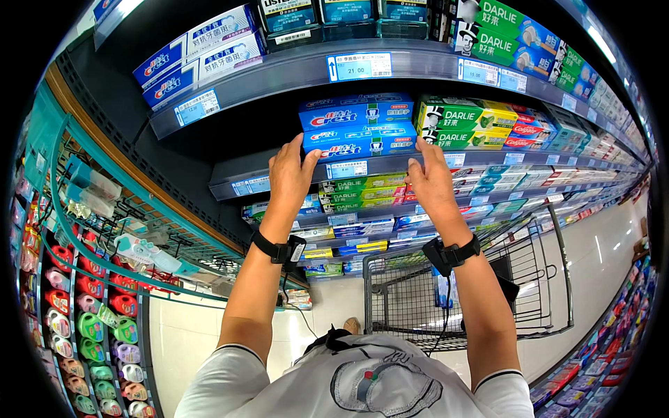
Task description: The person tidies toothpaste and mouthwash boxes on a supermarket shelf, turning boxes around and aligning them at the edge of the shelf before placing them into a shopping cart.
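Note:
A blue Crest toothpaste box (360, 141) lies lengthwise at the front edge of a grey shelf (389, 163). My left hand (289, 170) is at its left end, with the thumb on the front corner. At the opposite end, the fingers of my right hand (433, 175) touch the box's right side, so it sits between both hands. Directly behind it is another blue Crest box (353, 114), partly covered by the front one. Green and yellow Darlie boxes (462, 120) stand stacked just right of my right fingertips. Each wrist wears a black strap with a small device.
Overhead, a shelf edge (292, 73) carries Crest boxes (201, 57) and mouthwash bottles (347, 15). More toothpaste fills lower shelves. A wire shopping cart (381, 292) stands below my right arm. A teal wire rack (151, 204) and detergent bottles (91, 326) are at left.

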A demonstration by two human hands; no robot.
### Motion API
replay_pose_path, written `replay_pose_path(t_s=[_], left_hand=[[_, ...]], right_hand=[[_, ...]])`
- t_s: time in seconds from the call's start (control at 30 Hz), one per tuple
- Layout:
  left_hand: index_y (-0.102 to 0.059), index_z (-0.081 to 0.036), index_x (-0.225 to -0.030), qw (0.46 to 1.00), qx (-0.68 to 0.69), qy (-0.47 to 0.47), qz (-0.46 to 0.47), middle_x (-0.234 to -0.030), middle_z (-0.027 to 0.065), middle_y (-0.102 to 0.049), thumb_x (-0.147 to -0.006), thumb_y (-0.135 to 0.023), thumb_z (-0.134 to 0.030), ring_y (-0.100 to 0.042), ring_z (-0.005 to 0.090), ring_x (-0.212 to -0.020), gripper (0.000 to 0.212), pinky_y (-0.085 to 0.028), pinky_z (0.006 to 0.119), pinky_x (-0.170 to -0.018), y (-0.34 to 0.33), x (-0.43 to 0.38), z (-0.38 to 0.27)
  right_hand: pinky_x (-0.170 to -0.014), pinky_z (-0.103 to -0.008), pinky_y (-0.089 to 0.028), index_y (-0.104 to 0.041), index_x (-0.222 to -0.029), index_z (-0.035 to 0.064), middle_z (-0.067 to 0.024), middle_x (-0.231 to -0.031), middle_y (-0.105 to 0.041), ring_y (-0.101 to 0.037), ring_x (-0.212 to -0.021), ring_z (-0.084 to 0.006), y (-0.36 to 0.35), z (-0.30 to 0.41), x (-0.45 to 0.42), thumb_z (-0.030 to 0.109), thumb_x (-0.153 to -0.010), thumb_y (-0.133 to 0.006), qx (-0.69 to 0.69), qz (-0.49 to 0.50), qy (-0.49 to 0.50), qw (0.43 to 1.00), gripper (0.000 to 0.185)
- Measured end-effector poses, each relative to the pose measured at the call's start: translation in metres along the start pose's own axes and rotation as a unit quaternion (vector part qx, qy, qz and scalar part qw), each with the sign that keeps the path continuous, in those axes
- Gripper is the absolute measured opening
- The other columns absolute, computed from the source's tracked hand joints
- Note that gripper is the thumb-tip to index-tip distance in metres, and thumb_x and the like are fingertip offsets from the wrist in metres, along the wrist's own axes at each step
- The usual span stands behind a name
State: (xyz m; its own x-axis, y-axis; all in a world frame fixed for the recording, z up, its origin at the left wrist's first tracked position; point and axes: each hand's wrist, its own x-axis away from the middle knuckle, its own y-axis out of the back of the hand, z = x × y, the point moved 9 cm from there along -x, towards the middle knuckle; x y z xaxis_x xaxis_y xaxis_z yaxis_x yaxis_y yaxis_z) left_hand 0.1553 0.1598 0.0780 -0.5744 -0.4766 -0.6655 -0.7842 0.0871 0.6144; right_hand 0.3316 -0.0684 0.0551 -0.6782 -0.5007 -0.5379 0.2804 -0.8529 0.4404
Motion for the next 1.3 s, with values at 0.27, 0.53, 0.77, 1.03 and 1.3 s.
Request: replay_pose_path(t_s=[0.27, 0.53, 0.77, 1.03, 1.3], left_hand=[[-0.059, 0.003, -0.131, 0.998, -0.011, -0.033, -0.055, -0.114, 0.0215, -0.067, -0.096, -0.069, -0.026, -0.063, 0.0345, -0.108, 0.046, -0.044, 0.045, -0.1, 0.021, 0.008, -0.017], [-0.063, 0.0, -0.121, 0.977, 0.205, -0.037, 0.045, -0.11, 0.012, -0.069, -0.099, -0.061, -0.008, -0.066, 0.0207, -0.1, 0.023, -0.051, 0.033, -0.088, -0.003, 0.09, -0.067], [-0.061, 0.0, -0.126, 0.818, 0.264, 0.005, 0.511, -0.115, 0.0155, -0.07, -0.098, -0.068, -0.031, -0.069, 0.0266, -0.104, 0.043, -0.055, 0.037, -0.086, -0.221, 0.243, -0.116], [-0.055, 0.003, -0.132, 0.766, 0.188, 0.034, 0.613, -0.121, 0.0217, -0.068, -0.096, -0.069, -0.036, -0.068, 0.0324, -0.107, 0.054, -0.054, 0.04, -0.09, -0.412, 0.352, -0.144], [-0.038, 0.001, -0.148, 0.764, -0.019, 0.053, 0.643, -0.15, 0.0262, -0.042, -0.095, -0.068, -0.031, -0.055, 0.0437, -0.126, 0.069, -0.05, 0.05, -0.103, -0.539, 0.421, -0.157]], right_hand=[[-0.074, -0.0281, -0.057, -0.051, -0.137, -0.0056, -0.0175, -0.13, -0.056, -0.07, -0.083, -0.0178, 0.021, 0.009, 0.027, 0.004, -0.101, -0.052, -0.163, -0.001, -0.042, 0.986, 0.037], [-0.065, -0.025, -0.055, -0.049, -0.141, 0.0003, -0.0141, -0.127, -0.062, -0.069, -0.081, -0.0139, 0.069, -0.085, 0.137, 0.011, -0.105, -0.049, -0.236, -0.045, -0.224, 0.944, 0.038], [-0.059, -0.0293, -0.055, -0.053, -0.134, -0.0013, -0.0121, -0.108, -0.064, -0.071, -0.078, -0.0176, 0.09, -0.192, 0.33, 0.018, -0.101, -0.057, -0.201, -0.03, -0.465, 0.862, 0.038], [-0.062, -0.0274, -0.055, -0.052, -0.132, -0.003, -0.0136, -0.109, -0.067, -0.069, -0.081, -0.0166, 0.144, -0.233, 0.453, 0.015, -0.101, -0.053, -0.249, -0.117, -0.589, 0.76, 0.036], [-0.067, -0.0282, -0.057, -0.052, -0.132, -0.0018, -0.0115, -0.109, -0.068, -0.069, -0.082, -0.0175, 0.164, -0.25, 0.486, 0.019, -0.103, -0.054, -0.316, -0.134, -0.602, 0.721, 0.035]])
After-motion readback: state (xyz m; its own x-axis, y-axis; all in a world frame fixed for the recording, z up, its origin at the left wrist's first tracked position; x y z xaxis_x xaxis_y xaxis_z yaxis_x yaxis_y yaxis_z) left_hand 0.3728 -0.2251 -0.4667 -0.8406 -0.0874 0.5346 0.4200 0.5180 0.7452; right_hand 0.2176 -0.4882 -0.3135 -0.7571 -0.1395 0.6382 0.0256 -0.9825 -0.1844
